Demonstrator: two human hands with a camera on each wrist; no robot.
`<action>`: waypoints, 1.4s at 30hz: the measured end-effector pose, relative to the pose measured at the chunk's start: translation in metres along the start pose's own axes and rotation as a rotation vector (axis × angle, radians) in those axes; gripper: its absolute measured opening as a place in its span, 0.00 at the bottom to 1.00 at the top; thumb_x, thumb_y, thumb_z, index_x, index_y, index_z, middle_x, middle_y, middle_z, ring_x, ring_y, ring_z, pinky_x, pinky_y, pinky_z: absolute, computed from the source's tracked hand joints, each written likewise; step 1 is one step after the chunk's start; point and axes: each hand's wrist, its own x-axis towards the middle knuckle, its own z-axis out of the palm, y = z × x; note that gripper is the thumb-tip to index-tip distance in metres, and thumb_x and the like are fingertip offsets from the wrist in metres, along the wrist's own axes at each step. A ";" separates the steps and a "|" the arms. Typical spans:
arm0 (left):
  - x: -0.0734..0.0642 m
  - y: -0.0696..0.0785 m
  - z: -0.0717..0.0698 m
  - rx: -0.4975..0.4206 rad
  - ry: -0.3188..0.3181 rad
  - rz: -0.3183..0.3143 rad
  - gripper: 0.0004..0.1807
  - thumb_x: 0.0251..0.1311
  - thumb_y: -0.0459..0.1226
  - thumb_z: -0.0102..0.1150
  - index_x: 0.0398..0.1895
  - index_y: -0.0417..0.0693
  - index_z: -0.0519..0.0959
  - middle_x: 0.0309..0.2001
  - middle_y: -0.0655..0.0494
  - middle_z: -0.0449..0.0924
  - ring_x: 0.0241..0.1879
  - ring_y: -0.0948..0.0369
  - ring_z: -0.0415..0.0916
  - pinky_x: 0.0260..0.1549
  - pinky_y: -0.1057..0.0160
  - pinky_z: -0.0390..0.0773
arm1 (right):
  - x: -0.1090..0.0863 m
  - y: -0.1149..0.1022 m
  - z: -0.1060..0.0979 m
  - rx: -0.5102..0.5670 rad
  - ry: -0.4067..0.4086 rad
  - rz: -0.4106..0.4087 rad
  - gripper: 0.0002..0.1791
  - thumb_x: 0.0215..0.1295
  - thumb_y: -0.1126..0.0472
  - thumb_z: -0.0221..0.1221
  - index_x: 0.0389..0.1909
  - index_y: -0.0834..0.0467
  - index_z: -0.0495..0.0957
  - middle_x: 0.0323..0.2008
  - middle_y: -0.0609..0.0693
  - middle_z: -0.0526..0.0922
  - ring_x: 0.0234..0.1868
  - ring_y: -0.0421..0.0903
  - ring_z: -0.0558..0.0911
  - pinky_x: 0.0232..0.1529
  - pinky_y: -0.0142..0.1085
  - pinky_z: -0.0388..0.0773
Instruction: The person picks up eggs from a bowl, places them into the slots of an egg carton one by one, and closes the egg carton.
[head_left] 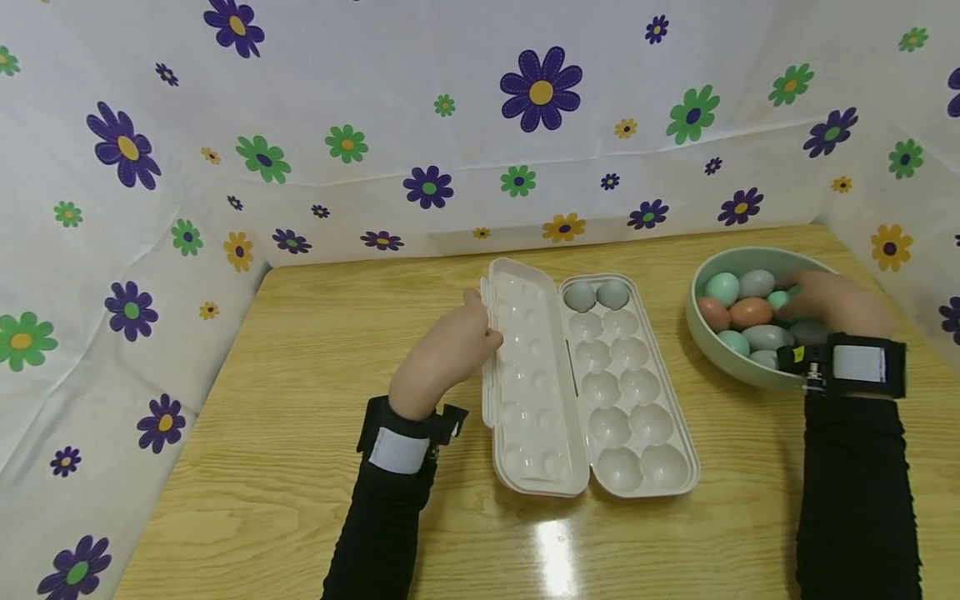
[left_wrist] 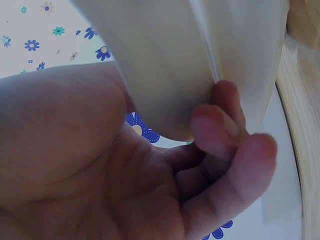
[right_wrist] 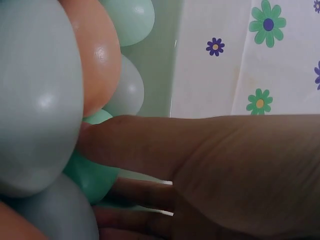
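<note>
An open white plastic egg carton (head_left: 577, 479) lies on the table, its lid folded out to the left. Two grey eggs (head_left: 612, 293) sit side by side in the far row of its cups. My left hand (head_left: 453, 354) grips the outer edge of the lid (left_wrist: 165, 65), fingers curled at the rim. On the right, my right hand (head_left: 843, 302) reaches into a pale green bowl (head_left: 708, 354) of grey, orange-brown and green eggs. Its thumb and fingers lie around a green egg (right_wrist: 92, 175); the fingertips are partly hidden behind it.
The wooden table (head_left: 315, 375) extends left of the carton and in front of it. A white flowered cloth (head_left: 360, 100) rises behind the table and along both sides. A grey egg (right_wrist: 40, 100) stands large beside the right thumb.
</note>
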 end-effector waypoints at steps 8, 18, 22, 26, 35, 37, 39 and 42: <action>-0.001 -0.001 0.000 0.016 0.005 -0.001 0.39 0.67 0.35 0.46 0.73 0.22 0.42 0.18 0.55 0.62 0.14 0.63 0.60 0.12 0.70 0.57 | -0.001 -0.002 0.005 0.043 0.030 0.010 0.25 0.62 0.64 0.57 0.54 0.77 0.67 0.47 0.76 0.71 0.42 0.67 0.68 0.40 0.59 0.69; -0.001 0.000 0.001 0.012 0.005 -0.002 0.39 0.67 0.36 0.45 0.73 0.22 0.43 0.17 0.55 0.62 0.14 0.63 0.60 0.12 0.70 0.57 | -0.002 0.002 0.002 0.038 0.095 0.022 0.27 0.61 0.57 0.60 0.48 0.76 0.64 0.38 0.72 0.71 0.36 0.65 0.70 0.34 0.51 0.70; -0.001 0.000 0.001 0.012 0.004 -0.005 0.39 0.68 0.36 0.45 0.73 0.22 0.42 0.17 0.55 0.62 0.14 0.63 0.60 0.12 0.70 0.57 | 0.000 0.003 0.000 0.015 0.099 0.020 0.30 0.62 0.55 0.59 0.52 0.77 0.65 0.43 0.75 0.71 0.39 0.66 0.71 0.37 0.55 0.71; 0.000 0.000 0.001 0.016 0.006 -0.008 0.39 0.68 0.36 0.45 0.73 0.22 0.42 0.17 0.55 0.62 0.13 0.63 0.60 0.11 0.70 0.57 | 0.001 0.004 -0.002 -0.005 0.086 0.027 0.31 0.63 0.54 0.58 0.55 0.76 0.64 0.48 0.78 0.69 0.42 0.68 0.69 0.41 0.59 0.70; 0.002 -0.001 0.002 0.024 0.015 0.003 0.39 0.68 0.36 0.45 0.73 0.22 0.42 0.16 0.56 0.61 0.13 0.63 0.59 0.11 0.70 0.56 | -0.001 0.000 -0.003 0.002 0.138 0.023 0.34 0.62 0.52 0.59 0.55 0.78 0.64 0.46 0.76 0.70 0.40 0.66 0.69 0.38 0.55 0.71; 0.002 0.000 0.002 0.026 0.014 0.003 0.39 0.68 0.36 0.46 0.73 0.22 0.42 0.16 0.56 0.61 0.13 0.63 0.59 0.11 0.70 0.56 | -0.003 -0.002 -0.003 -0.003 0.152 0.021 0.34 0.62 0.53 0.59 0.55 0.79 0.65 0.45 0.76 0.70 0.40 0.66 0.69 0.37 0.55 0.71; 0.002 0.000 0.001 0.024 0.013 0.002 0.39 0.68 0.36 0.46 0.73 0.22 0.42 0.16 0.56 0.61 0.13 0.63 0.58 0.11 0.70 0.56 | -0.004 -0.004 -0.004 -0.006 0.158 0.020 0.34 0.62 0.54 0.58 0.55 0.79 0.64 0.46 0.77 0.70 0.40 0.67 0.69 0.38 0.55 0.71; 0.001 0.001 0.001 0.020 0.012 0.001 0.39 0.68 0.36 0.45 0.73 0.22 0.42 0.16 0.56 0.61 0.13 0.63 0.59 0.11 0.70 0.56 | -0.004 -0.005 -0.005 -0.010 0.165 0.013 0.33 0.63 0.55 0.57 0.55 0.80 0.64 0.46 0.77 0.70 0.40 0.67 0.70 0.37 0.55 0.72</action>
